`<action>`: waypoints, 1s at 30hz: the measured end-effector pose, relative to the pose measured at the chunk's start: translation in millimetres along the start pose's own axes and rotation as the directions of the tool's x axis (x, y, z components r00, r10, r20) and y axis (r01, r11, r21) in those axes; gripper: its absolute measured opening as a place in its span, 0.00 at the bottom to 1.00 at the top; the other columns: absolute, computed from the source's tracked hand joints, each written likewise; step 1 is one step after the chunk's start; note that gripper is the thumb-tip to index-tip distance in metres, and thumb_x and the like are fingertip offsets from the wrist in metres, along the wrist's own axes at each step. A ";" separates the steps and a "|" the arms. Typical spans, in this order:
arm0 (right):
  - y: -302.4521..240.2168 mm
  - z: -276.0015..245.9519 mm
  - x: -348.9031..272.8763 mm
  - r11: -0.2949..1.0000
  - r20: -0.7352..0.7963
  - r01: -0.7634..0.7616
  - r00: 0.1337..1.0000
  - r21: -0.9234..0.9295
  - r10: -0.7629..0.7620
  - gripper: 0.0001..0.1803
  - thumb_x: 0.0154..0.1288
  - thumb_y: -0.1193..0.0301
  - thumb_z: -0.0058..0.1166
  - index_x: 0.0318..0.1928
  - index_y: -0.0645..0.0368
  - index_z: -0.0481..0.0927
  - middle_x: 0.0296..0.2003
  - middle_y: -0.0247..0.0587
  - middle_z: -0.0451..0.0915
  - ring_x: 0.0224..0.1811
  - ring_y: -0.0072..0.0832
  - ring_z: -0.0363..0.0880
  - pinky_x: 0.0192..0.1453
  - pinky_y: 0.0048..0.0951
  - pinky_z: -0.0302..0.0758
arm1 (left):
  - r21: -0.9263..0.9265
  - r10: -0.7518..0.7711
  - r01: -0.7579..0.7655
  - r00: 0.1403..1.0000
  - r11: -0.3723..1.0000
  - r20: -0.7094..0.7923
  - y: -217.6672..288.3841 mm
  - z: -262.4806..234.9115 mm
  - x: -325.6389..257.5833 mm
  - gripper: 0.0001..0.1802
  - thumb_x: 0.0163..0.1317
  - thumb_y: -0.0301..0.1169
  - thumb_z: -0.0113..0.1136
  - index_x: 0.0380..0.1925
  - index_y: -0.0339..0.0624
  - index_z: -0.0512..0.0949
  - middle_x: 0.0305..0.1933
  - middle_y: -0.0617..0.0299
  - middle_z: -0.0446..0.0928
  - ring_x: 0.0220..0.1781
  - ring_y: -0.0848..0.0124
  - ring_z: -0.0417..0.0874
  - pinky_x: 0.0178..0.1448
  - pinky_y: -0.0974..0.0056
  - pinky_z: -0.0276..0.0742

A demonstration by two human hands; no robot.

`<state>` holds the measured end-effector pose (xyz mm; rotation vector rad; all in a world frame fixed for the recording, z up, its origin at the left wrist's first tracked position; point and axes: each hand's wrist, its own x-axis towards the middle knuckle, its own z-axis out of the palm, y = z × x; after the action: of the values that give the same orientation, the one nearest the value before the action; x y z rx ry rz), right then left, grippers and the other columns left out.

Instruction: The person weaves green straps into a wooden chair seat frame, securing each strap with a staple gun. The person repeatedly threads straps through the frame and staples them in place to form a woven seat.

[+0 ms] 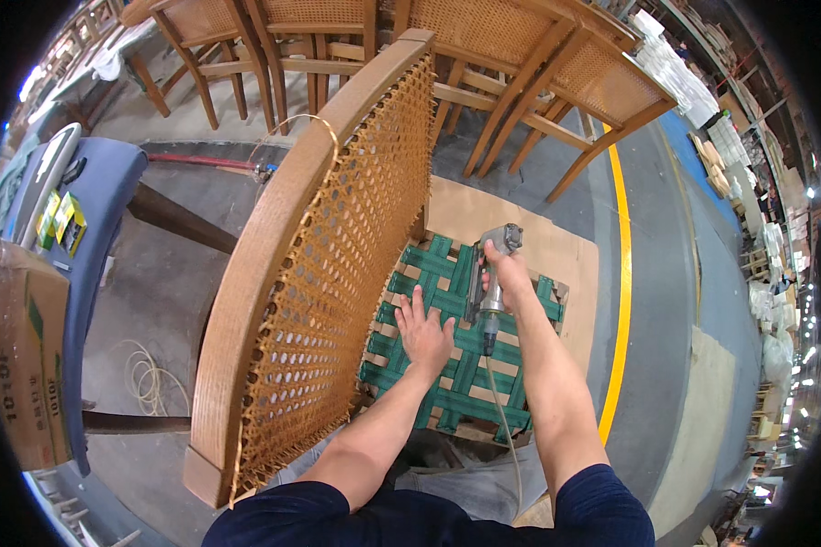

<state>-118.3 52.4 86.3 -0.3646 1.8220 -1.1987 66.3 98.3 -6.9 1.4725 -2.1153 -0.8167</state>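
A wooden chair frame with a woven cane back panel stands in front of me. Its seat is laced with woven green webbing straps. My left hand lies on the webbing close to the back panel, fingers spread, holding nothing. Over the right part of the seat, my right hand is wrapped around a grey pneumatic staple gun. A thin pale air hose runs from the tool down toward my lap. Whether the tool's nose touches the seat frame, I cannot tell.
Several cane chairs line the far side. At left, a blue padded surface holds yellow-green packets, beside a cardboard box. A cardboard sheet lies beyond the seat, a yellow floor line right of it. A red hose crosses behind.
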 end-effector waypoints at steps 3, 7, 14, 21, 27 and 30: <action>0.8 6.9 3.1 1.000 -0.012 -0.022 1.000 -0.015 0.021 0.17 0.73 0.54 0.61 0.46 0.53 0.78 0.32 0.31 0.79 0.22 0.21 0.73 0.22 0.27 0.74 | -0.001 -0.022 0.022 1.000 1.000 -0.013 0.6 0.4 1.8 0.15 0.66 0.37 0.66 0.44 0.38 0.86 0.82 0.50 0.54 0.83 0.42 0.49 0.84 0.40 0.44; 3.0 3.9 9.1 0.996 -0.036 -0.049 0.998 -0.068 0.046 0.17 0.73 0.54 0.61 0.46 0.54 0.78 0.32 0.31 0.79 0.22 0.21 0.73 0.22 0.28 0.74 | 0.002 -0.038 0.038 0.999 0.999 0.021 6.8 1.7 3.3 0.13 0.66 0.37 0.65 0.44 0.40 0.86 0.82 0.52 0.54 0.83 0.43 0.51 0.83 0.39 0.45; 13.5 18.9 8.6 0.997 -0.093 -0.015 0.996 -0.082 0.007 0.17 0.73 0.54 0.61 0.44 0.56 0.78 0.31 0.33 0.78 0.21 0.22 0.73 0.20 0.28 0.72 | 0.015 -0.041 0.041 0.999 0.999 0.006 1.6 1.6 5.1 0.12 0.65 0.36 0.66 0.41 0.40 0.86 0.82 0.51 0.55 0.82 0.42 0.52 0.82 0.38 0.46; 11.8 21.8 12.3 0.993 -0.007 0.002 1.000 -0.122 -0.003 0.16 0.74 0.57 0.61 0.43 0.56 0.77 0.28 0.32 0.76 0.18 0.21 0.72 0.19 0.28 0.71 | -0.001 -0.045 0.045 0.999 0.999 0.017 0.5 0.4 5.9 0.11 0.65 0.35 0.65 0.40 0.40 0.85 0.82 0.50 0.55 0.82 0.40 0.52 0.82 0.37 0.46; 13.7 26.3 10.9 0.990 -0.037 0.029 0.999 -0.140 -0.034 0.16 0.73 0.57 0.62 0.44 0.56 0.76 0.29 0.33 0.76 0.18 0.21 0.72 0.18 0.28 0.71 | -0.026 -0.041 0.042 0.998 0.999 0.038 5.7 -3.3 7.1 0.11 0.66 0.35 0.65 0.40 0.39 0.85 0.82 0.51 0.54 0.82 0.41 0.51 0.82 0.38 0.45; 12.9 33.5 6.6 0.990 -0.024 0.044 0.999 -0.136 -0.047 0.16 0.74 0.58 0.61 0.43 0.57 0.76 0.29 0.33 0.76 0.18 0.21 0.71 0.18 0.28 0.70 | -0.022 -0.055 0.056 0.998 0.998 0.032 -0.2 -4.5 7.3 0.11 0.66 0.35 0.64 0.41 0.39 0.85 0.82 0.52 0.53 0.82 0.41 0.51 0.83 0.38 0.45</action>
<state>-92.2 34.9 67.7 -0.4712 1.9334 -1.1185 66.8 90.4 -3.6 1.5216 -2.0890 -0.8870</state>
